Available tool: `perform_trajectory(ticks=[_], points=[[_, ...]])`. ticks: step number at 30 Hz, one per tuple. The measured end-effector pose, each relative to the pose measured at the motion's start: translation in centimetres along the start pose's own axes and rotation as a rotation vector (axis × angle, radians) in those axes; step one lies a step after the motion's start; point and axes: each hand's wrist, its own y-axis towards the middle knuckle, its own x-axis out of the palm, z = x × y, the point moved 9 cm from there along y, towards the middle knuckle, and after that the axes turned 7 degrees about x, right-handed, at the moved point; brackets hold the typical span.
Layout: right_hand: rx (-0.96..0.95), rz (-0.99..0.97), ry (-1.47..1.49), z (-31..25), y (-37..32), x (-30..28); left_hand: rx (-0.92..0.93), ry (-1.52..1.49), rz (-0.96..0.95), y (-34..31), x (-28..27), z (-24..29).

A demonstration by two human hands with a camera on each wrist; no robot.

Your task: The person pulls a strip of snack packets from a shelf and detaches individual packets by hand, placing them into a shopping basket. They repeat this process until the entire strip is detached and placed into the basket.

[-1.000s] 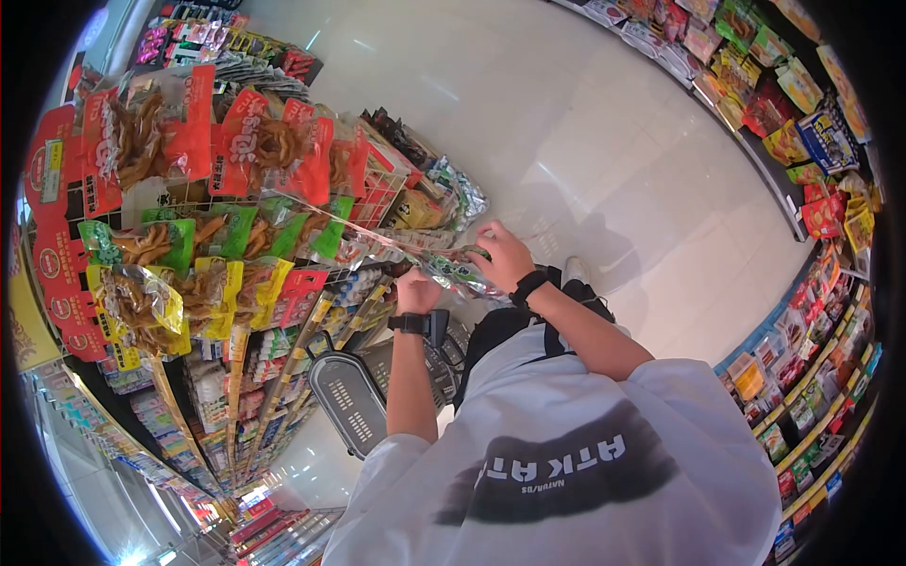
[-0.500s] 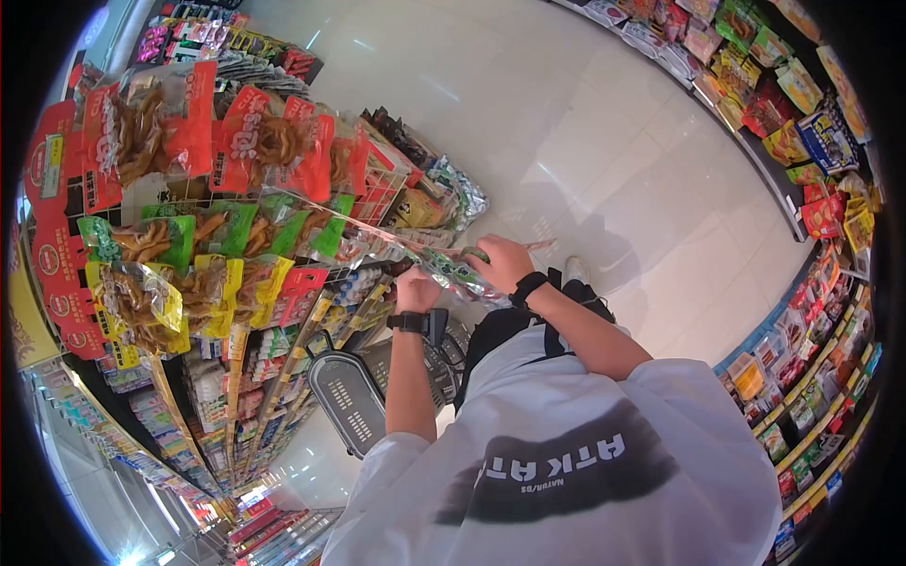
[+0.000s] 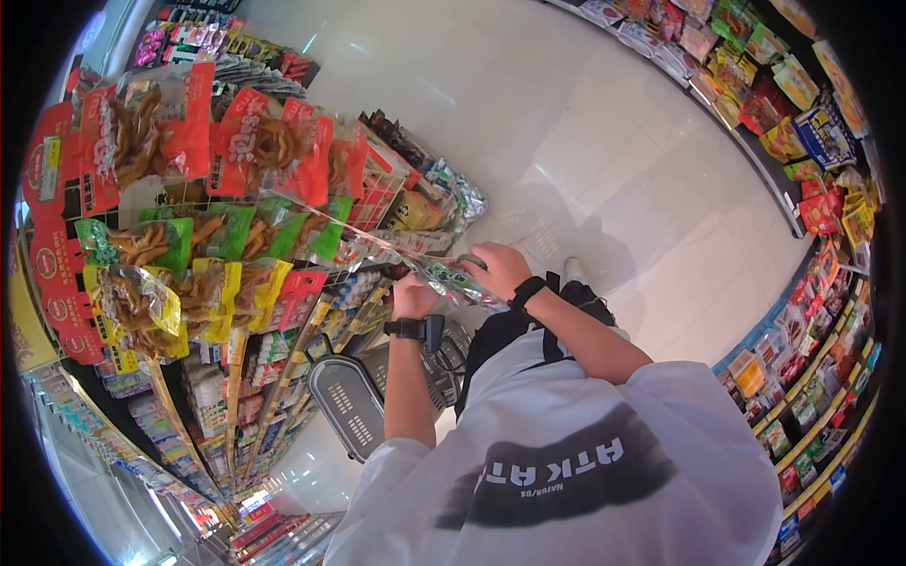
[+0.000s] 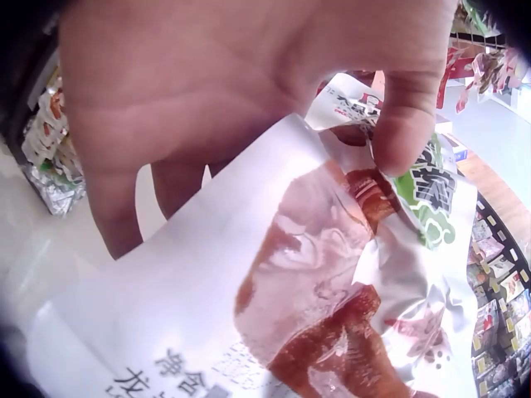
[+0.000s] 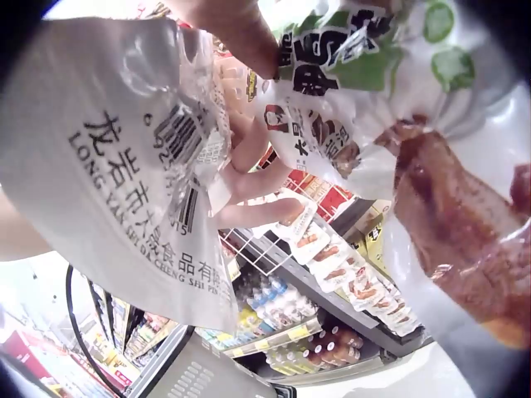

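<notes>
Both hands hold glossy snack packets (image 3: pixel 451 281) at waist height, beside a hanging rack. My left hand (image 3: pixel 412 297) pinches a white foil packet (image 4: pixel 207 274), its thumb (image 4: pixel 406 124) pressing over green print. Brown meat shows through the foil's front. My right hand (image 3: pixel 498 269) grips the far end; in the right wrist view its thumb (image 5: pixel 241 33) bears on a green-labelled meat packet (image 5: pixel 448 191). A silvery packet face with a barcode (image 5: pixel 108 108) hangs left of it, partly covering the left hand's fingers. I cannot tell whether these faces belong to one packet.
Red snack bags (image 3: pixel 142 137), green ones (image 3: pixel 146 243) and yellow ones (image 3: pixel 137 307) hang on the wire rack at left. A grey plastic basket (image 3: pixel 354 406) stands below the left forearm. More stocked shelves (image 3: pixel 812 141) line the right, across a tiled floor (image 3: pixel 604 141).
My right hand has shifted slightly down toward the body, still gripping the packet. A thin strip that stuck out past it half a second ago no longer shows. The left hand stays almost in place.
</notes>
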Motion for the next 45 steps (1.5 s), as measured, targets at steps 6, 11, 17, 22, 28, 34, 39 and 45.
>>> perform_trajectory(ticks=[6,11,17,22,28,34,39,45], points=[[0.010,-0.048,-0.032,0.2,-0.3,1.3,-0.028,0.034,-0.068,-0.8,1.4,0.5],[0.042,-0.073,-0.068,1.4,-0.9,2.0,-0.027,0.035,-0.113,-0.9,1.7,0.4],[0.033,-0.064,0.015,0.3,-0.8,1.2,-0.022,0.023,-0.053,-1.0,0.9,0.2],[0.039,-0.054,0.005,-0.6,-0.9,1.0,-0.032,0.017,-0.095,-1.2,-0.4,0.0],[0.039,-0.054,-0.075,-1.1,-1.3,1.6,-0.039,0.002,-0.108,-1.1,-2.6,-0.3],[0.018,-0.071,-0.119,-1.0,-1.8,2.5,-0.048,-0.044,-0.126,-1.2,-2.5,-0.4],[0.053,-0.085,-0.108,0.5,-2.2,2.4,-0.042,-0.049,-0.097,-0.8,-4.1,-0.5],[0.143,-0.043,-0.086,2.4,-2.2,2.7,0.035,-0.046,0.047,0.1,-7.0,-1.2]])
